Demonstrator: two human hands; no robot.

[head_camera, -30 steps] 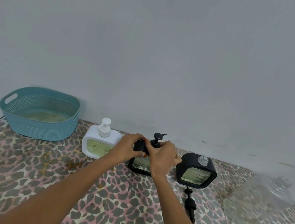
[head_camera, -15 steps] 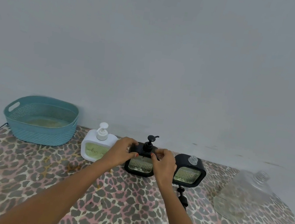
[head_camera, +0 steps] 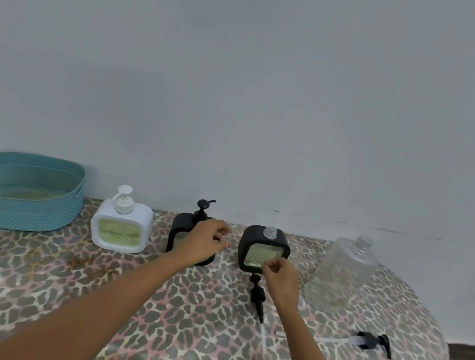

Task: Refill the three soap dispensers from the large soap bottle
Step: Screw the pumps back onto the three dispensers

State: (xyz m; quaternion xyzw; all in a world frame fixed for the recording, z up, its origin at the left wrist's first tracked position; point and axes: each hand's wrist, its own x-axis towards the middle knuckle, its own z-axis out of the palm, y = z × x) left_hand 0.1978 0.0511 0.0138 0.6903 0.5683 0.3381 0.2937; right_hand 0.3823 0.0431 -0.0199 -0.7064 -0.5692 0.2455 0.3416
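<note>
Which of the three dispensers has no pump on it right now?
The right black dispenser: its clear threaded neck is bare. The white dispenser and the middle black dispenser both carry pumps.

You have bare tabletop [head_camera: 61, 292] near you; the far row of dispensers, basket [head_camera: 19, 192] and big bottle [head_camera: 342, 274] blocks reach.

Leopard-print table [head_camera: 31, 288] under my arms, rounded right end. Along far edge, left to right: teal basket [head_camera: 17, 204]; white dispenser [head_camera: 121, 229], pump on; black dispenser [head_camera: 180, 232], pump on, partly behind my left hand [head_camera: 201, 243]; second black dispenser [head_camera: 263, 249], neck bare; clear big bottle [head_camera: 342, 274], uncapped. Nearer me: loose black pump [head_camera: 258, 297] flat before second black dispenser; another pump with tube [head_camera: 372, 342] near right edge.
</note>
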